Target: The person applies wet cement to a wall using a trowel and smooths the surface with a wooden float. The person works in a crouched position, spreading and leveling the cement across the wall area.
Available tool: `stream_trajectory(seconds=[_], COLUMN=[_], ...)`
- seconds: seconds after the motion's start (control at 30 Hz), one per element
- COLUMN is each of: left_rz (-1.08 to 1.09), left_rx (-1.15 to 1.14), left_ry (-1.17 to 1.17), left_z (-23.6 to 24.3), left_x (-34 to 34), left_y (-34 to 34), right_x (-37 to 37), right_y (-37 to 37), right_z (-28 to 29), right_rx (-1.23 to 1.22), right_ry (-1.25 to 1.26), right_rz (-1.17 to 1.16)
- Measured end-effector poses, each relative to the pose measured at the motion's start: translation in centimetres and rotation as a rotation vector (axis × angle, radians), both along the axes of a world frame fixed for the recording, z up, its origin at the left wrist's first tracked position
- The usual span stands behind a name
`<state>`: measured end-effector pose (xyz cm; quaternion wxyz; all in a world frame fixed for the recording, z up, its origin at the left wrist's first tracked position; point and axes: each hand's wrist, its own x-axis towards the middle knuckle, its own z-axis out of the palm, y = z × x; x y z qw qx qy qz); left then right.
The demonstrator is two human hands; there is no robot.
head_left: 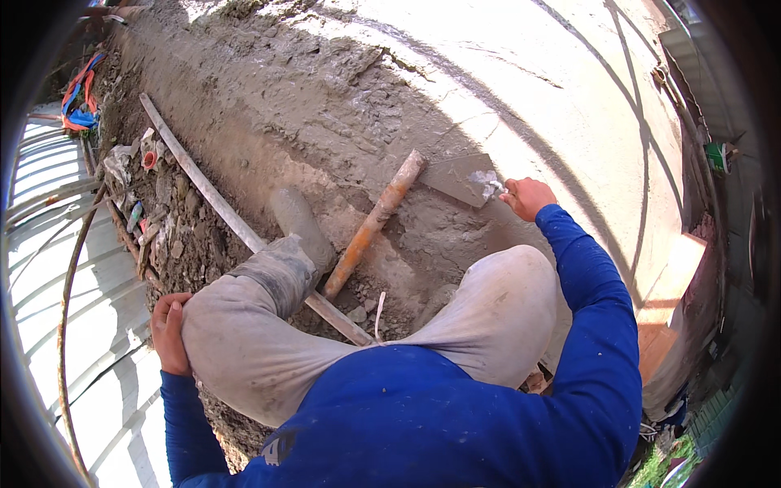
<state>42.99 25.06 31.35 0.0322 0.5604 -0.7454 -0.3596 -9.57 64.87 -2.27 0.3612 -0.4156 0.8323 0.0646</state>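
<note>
My right hand (525, 199) grips the handle of a flat steel trowel (455, 180) smeared with wet mortar, its broad blade lying on the wet grey cement surface (342, 106) ahead of me. My left hand (169, 329) rests on my bent left knee (215, 333), fingers loosely curved against the trouser cloth and holding nothing. A rusty orange pipe (374, 224) lies diagonally between my legs, near the trowel. A long pale pole (194, 167) runs from the upper left to beneath my left leg, which ends in a mud-caked boot (297, 220).
Rubble and soil (187, 228) border the cement on the left, beside corrugated metal sheeting (73, 325) with thin rods over it and blue-and-red strapping (80, 89). At right, pale wooden boards (667, 289) and a dark corrugated panel (724, 98) edge the sunlit, smoother cement (602, 122).
</note>
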Motion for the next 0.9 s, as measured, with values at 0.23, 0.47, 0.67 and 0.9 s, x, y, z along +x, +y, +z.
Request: stream_trajectory(seconds=[0.23, 0.47, 0.67, 0.9], left_rz=[0.016, 0.005, -0.021, -0.012], left_rx=[0.085, 0.082, 0.083, 0.115], left_ry=[0.103, 0.119, 0.080, 0.120], left_z=[-0.2, -0.1, 0.2, -0.2], left_x=[-1.1, -1.1, -2.0, -1.9], left_y=[0.8, 1.5, 1.2, 0.5], right_x=[4.9, 1.5, 3.6, 4.0], right_y=[-5.3, -5.2, -2.9, -5.6], right_z=[-1.1, -1.5, -2.6, -2.9], right_rx=[0.029, 0.011, -0.041, -0.048], right_ry=[-0.173, 0.028, -0.047, 0.007], right_rz=[0.352, -0.097, 0.003, -0.005])
